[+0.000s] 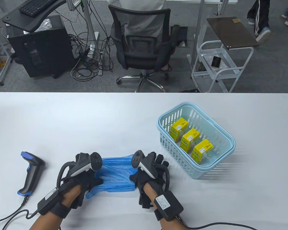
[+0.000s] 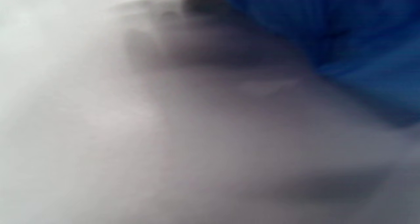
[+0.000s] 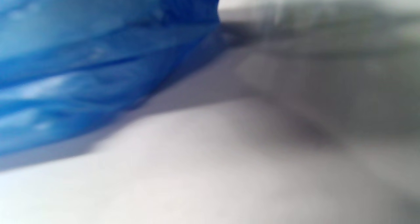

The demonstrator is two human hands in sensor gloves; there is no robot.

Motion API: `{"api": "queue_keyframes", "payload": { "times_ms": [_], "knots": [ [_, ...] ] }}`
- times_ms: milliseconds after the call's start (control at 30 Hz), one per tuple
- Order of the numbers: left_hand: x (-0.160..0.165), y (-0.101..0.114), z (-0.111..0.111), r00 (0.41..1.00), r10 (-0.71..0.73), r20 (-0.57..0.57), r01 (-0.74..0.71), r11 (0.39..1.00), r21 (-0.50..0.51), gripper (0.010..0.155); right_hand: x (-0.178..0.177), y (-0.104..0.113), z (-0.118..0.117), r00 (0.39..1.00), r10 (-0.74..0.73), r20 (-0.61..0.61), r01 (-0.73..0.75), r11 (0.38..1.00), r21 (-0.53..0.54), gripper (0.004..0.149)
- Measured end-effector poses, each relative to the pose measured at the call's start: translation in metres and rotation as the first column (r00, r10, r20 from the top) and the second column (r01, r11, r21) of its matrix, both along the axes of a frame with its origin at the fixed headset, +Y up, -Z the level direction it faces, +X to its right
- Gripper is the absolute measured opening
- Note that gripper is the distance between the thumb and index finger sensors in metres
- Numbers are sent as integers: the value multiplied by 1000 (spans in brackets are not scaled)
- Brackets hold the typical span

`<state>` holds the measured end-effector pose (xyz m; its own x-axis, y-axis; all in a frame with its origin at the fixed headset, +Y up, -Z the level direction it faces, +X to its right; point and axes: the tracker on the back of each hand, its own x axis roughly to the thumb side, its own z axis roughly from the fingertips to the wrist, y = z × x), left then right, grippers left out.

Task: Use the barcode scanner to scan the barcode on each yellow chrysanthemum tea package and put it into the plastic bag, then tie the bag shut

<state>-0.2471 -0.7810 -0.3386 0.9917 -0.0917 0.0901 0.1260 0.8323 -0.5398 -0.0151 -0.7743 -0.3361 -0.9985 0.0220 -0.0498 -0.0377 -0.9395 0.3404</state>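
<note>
A flat blue plastic bag (image 1: 116, 172) lies on the white table (image 1: 86, 124) near the front edge. My left hand (image 1: 96, 179) holds its left end and my right hand (image 1: 136, 177) holds its right end; the trackers hide most of the fingers. Three yellow chrysanthemum tea packages (image 1: 179, 128) (image 1: 189, 139) (image 1: 201, 149) stand in a light blue basket (image 1: 177, 155) to the right. The black and blue barcode scanner (image 1: 31, 172) lies at the far left, untouched. Both wrist views are blurred and show only the blue bag (image 2: 344, 27) (image 3: 82, 70) against the table.
The scanner's cable (image 1: 12, 215) runs off the front left edge. Beyond the table's far edge stand an office chair (image 1: 141, 43), a white trolley (image 1: 218, 64) and a dark cabinet (image 1: 40, 48).
</note>
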Motion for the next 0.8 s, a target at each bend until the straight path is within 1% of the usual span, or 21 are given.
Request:
{"api": "queue_keyframes", "payload": {
  "times_ms": [33,67,100,133,167,233,267,333,367,433,500,633,667,733,767,800],
  "knots": [
    [-1,0,0,999,45,-30,-45,999,7,90,-4,1,2,997,59,-45,-58,998,23,77],
    [-2,0,-1,996,78,-46,-78,997,2,91,-7,4,3,994,65,-83,-60,997,57,77],
    [-3,0,-1,996,75,-45,-75,997,-6,90,-10,3,3,993,50,-111,-44,997,60,78],
    [-3,0,-1,997,71,-38,-71,997,12,91,-13,2,3,988,37,-152,-34,999,22,77],
    [-3,1,-1,997,72,-31,-72,997,29,90,-14,1,2,987,24,-158,-24,1000,5,75],
    [-1,5,0,999,52,-15,-51,995,81,88,-11,-3,1,988,-34,-149,23,997,-73,72],
    [1,7,0,1000,21,16,-22,994,109,87,-8,-5,-1,989,-55,-138,39,993,-111,73],
    [0,8,-1,999,-25,31,21,993,117,83,-2,-7,-4,993,-39,-107,26,992,-120,77],
    [-4,7,-3,1000,-13,1,13,997,72,83,1,-8,-6,995,-17,-97,4,991,-131,80],
    [-11,5,-4,997,43,-60,-44,999,-16,87,5,-11,-7,997,-25,-71,13,986,-164,85],
    [-13,5,-3,997,44,-67,-48,997,-61,89,6,-12,-7,998,-26,-65,14,982,-189,88],
    [-8,3,0,1000,24,-15,-25,993,-114,89,4,-12,-5,997,-16,-73,2,983,-186,90],
    [-8,1,0,999,33,-4,-34,992,-125,88,4,-12,-5,997,-20,-72,6,982,-189,90],
    [-10,-1,1,997,70,-19,-72,986,-153,88,5,-12,-5,997,-31,-66,18,981,-193,90],
    [-10,-1,0,996,88,-28,-91,986,-141,89,5,-12,-5,997,-34,-65,21,981,-194,91],
    [-10,0,-1,994,98,-44,-101,990,-95,90,5,-12,-5,997,-40,-60,29,983,-183,91]
  ]
}}
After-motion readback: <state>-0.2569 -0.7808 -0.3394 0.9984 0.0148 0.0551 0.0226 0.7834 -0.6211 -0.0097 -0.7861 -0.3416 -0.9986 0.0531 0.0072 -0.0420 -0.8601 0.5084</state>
